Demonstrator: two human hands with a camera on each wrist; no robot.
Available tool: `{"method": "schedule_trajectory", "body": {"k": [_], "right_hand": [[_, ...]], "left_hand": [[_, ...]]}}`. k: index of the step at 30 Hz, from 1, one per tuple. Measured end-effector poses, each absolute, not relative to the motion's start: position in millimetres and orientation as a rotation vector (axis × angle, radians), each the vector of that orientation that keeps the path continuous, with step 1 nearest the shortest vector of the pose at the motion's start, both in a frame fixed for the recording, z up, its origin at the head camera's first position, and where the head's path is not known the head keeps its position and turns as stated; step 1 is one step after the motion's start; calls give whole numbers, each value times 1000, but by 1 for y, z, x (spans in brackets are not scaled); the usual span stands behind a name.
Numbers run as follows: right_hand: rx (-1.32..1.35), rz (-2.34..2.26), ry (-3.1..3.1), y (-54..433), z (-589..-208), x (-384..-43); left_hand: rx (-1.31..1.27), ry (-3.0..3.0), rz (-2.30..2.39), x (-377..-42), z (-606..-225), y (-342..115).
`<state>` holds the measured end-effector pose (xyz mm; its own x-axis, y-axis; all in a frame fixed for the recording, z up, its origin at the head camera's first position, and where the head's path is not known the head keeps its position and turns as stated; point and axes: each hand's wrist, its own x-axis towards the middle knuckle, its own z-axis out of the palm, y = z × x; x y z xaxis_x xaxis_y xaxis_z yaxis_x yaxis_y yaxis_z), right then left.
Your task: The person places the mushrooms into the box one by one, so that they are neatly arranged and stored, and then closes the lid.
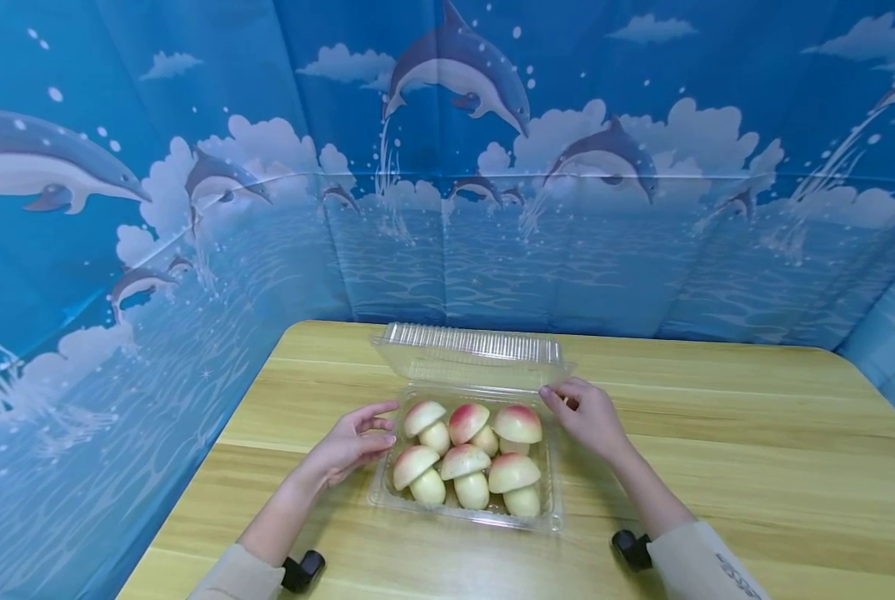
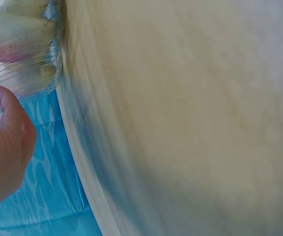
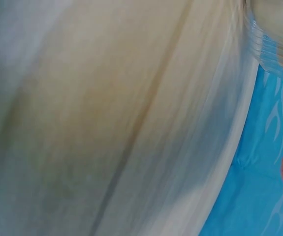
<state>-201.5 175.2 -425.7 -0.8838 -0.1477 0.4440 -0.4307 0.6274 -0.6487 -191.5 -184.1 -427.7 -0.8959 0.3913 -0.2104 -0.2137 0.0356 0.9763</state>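
Note:
A clear plastic clamshell box (image 1: 462,518) sits on the table with its lid (image 1: 477,367) tipped back on the far side. Inside lie several mushroom-shaped pieces (image 1: 472,492) with pale stems and pink-tinged caps, set in two rows. At the box's left edge is my left hand (image 1: 353,442), its fingers loosely bent and fingertips against or very near the rim. My right hand (image 1: 586,417) pinches the far right corner with thumb and forefinger, close to where lid and base meet. Both wrist views catch only part of each hand and a box side.
The wooden table (image 1: 717,450) extends well to the right of the box and less far to the left. A blue dolphin-print curtain (image 1: 447,250) hangs behind and along the sides. Dark devices (image 1: 302,572) are strapped at both wrists.

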Motion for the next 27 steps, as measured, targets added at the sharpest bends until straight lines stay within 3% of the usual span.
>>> {"method": "schedule_trajectory", "body": {"k": [14, 20, 27], "right_hand": [[521, 1456, -2593, 185, -426, -192], [333, 1918, -2576, 184, -418, -189], [172, 1951, -2649, 184, -415, -188]], "left_hand": [[198, 1897, 1908, -191, -429, -184], [199, 1897, 1911, -190, -429, -185], [195, 1905, 1915, -190, -428, -184]]}}
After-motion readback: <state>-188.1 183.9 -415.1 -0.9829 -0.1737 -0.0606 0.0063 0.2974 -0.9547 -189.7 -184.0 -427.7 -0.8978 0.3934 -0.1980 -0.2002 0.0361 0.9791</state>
